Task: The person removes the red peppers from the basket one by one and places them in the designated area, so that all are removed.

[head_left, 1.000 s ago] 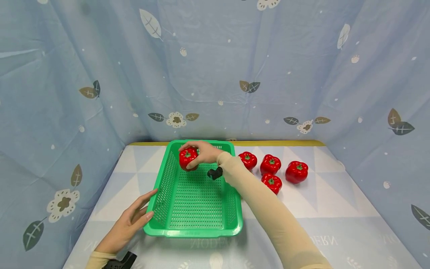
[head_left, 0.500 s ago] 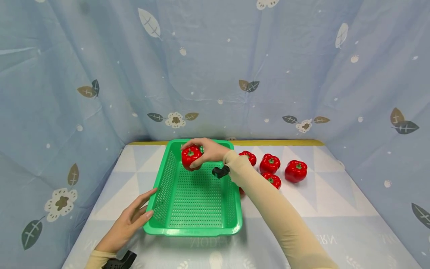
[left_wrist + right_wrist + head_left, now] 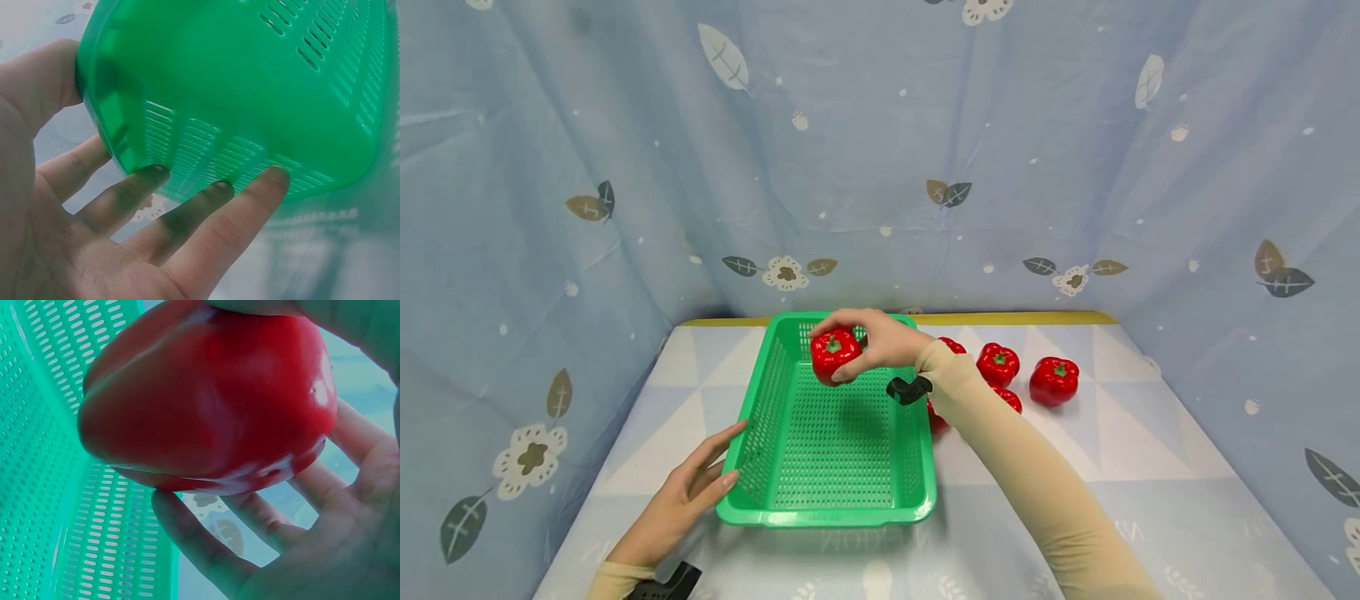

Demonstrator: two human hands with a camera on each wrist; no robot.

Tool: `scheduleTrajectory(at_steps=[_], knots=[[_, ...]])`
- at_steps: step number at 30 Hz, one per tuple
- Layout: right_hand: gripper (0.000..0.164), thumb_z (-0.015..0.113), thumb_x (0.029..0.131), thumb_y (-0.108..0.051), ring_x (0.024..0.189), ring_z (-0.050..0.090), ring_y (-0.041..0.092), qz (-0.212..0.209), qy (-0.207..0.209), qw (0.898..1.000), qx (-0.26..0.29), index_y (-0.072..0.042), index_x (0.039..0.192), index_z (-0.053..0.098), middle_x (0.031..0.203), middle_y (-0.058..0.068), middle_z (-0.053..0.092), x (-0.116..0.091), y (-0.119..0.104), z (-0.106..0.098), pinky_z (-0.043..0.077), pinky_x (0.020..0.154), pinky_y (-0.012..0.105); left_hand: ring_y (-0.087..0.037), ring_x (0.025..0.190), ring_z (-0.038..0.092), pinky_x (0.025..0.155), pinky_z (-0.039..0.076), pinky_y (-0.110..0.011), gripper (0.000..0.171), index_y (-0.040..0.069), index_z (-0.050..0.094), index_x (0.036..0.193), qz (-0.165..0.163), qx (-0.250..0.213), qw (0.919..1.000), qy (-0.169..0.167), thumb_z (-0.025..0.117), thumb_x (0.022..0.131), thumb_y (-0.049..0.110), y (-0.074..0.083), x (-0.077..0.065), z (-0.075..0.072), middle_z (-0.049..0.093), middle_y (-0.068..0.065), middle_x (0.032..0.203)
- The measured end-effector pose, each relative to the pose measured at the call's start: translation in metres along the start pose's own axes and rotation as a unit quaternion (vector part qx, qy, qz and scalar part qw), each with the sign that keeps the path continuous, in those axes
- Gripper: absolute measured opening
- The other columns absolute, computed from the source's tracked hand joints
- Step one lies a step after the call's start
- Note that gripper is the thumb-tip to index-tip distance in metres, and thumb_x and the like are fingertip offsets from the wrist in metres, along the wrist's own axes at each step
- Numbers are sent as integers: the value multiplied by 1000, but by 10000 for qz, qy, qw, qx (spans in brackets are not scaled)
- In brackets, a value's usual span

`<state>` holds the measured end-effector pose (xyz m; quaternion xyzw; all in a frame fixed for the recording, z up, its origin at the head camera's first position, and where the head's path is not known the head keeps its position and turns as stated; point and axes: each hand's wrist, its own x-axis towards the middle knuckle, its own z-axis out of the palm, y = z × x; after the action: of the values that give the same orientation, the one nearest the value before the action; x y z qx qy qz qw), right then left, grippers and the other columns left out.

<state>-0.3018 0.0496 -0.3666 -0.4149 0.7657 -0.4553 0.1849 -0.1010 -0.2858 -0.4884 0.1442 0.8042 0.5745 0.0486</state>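
Note:
A red bell pepper (image 3: 833, 354) with a green stem is gripped between the thumb and fingers of my right hand (image 3: 880, 337). It is held over the far part of a green perforated basket (image 3: 827, 518), and a shadow lies on the basket floor below. In the right wrist view the bell pepper (image 3: 206, 400) fills the upper middle, with fingertips under it. My left hand (image 3: 681, 496) touches the basket's left side near the front corner. The left wrist view has the thumb at the basket rim (image 3: 94, 119) and the fairly straight fingers against the outer wall.
Several more red bell peppers, such as a bell pepper (image 3: 1054, 382) and another bell pepper (image 3: 997, 364), lie on the table (image 3: 1120, 508) right of the basket. My right sleeve partly hides some. A patterned blue curtain (image 3: 880, 167) hangs behind and at both sides.
My right hand has shifted a little to the right over the basket with the bell pepper in its grip. The left hand keeps its place on the basket.

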Motion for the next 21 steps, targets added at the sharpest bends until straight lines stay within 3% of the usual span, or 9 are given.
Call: scheduleTrajectory(at_steps=[11, 21], knots=[[62, 91, 89, -14, 125, 63, 21, -367, 187, 9991, -37, -16, 146, 68, 141, -6, 65, -21, -13, -8, 64, 96, 40, -59, 156, 25, 108, 49, -21, 62, 25, 31, 174, 33, -325, 9995, -38, 53, 118, 12, -3, 0, 4, 21, -17, 179], [59, 93, 89, -18, 125, 60, 18, -626, 567, 9951, -514, -20, 143, 70, 138, -8, 67, -59, -24, -33, 61, 96, 46, -59, 158, 23, 108, 45, -18, 62, 26, 32, 174, 37, -120, 9999, 15, 55, 117, 14, -4, 6, 8, 23, -14, 178]])
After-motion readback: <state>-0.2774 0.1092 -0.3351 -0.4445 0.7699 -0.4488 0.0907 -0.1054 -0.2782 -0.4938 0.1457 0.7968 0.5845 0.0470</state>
